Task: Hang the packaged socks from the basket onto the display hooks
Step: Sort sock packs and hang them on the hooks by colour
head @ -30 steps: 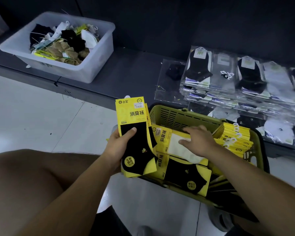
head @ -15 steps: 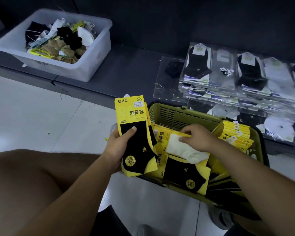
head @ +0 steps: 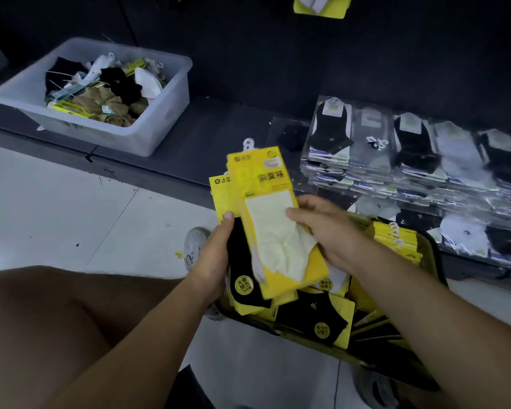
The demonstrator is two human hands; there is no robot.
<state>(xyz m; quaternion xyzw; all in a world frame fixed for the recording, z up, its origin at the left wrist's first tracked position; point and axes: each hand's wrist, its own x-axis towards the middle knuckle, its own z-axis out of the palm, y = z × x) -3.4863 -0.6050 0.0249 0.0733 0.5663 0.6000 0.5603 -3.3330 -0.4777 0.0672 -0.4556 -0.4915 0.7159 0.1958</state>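
My left hand grips a yellow pack of black socks by its left edge. Over it lies a yellow pack of white socks, pinched at its right edge by my right hand. Both packs sit above the yellow-green basket, which holds more yellow sock packs, some flat and some standing upright at the right. One yellow pack hangs on the dark display wall at the top edge; its hook is not visible.
A clear plastic bin of loose socks stands on the dark low shelf at the left. Stacks of clear-bagged socks lie on the shelf at the right. My bare knee fills the lower left above the white tiled floor.
My right hand lifted the white-sock pack out of the basket and brought it up over the black-sock pack in my left hand. The camera view tilted upward.
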